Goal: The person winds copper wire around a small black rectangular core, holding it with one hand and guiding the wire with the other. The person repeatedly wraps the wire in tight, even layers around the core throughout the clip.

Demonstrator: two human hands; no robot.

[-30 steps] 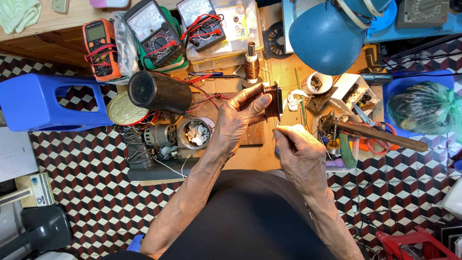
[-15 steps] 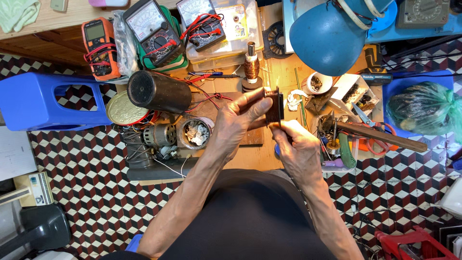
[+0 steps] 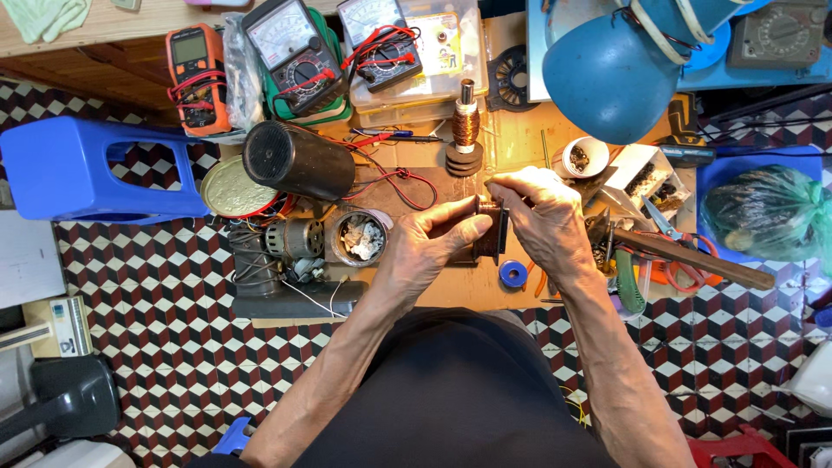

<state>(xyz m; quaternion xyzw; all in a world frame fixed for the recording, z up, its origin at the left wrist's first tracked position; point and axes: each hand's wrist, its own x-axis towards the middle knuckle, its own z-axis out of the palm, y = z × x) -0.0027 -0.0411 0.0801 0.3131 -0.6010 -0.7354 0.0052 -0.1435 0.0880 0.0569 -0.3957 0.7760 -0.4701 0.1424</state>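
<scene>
Head camera looks straight down on a low wooden workbench [image 3: 520,139] set over a checkered floor. Both hands meet at the middle of the bench on one small dark motor part [image 3: 492,232], a blocky black piece that stands upright between them. The left hand [image 3: 425,247] clasps it from the left, thumb laid across its near face and fingers wrapped behind. The right hand [image 3: 542,217] closes over its top and right side, fingertips pinched at the upper edge; whether they also hold a small tool there cannot be told.

Just below the grip, on the bench, lies a small blue ring of tape [image 3: 512,274]. To the left of the grip stands an open round cup [image 3: 358,237] with pale scraps inside, and beyond it a small electric motor [image 3: 290,241] with loose wires. Up and to the left of the hands lies a black cylinder [image 3: 295,160] on its side, with red wires [image 3: 394,178] trailing toward the grip. Straight above the grip stands a copper-wound coil [image 3: 466,121] on a dark base. Farther up sit two analog multimeters [image 3: 290,52] and an orange digital meter [image 3: 195,74]. Up and right of the grip hangs a blue lamp shade [image 3: 607,74]; to the right lie pliers and other hand tools [image 3: 667,247].
</scene>
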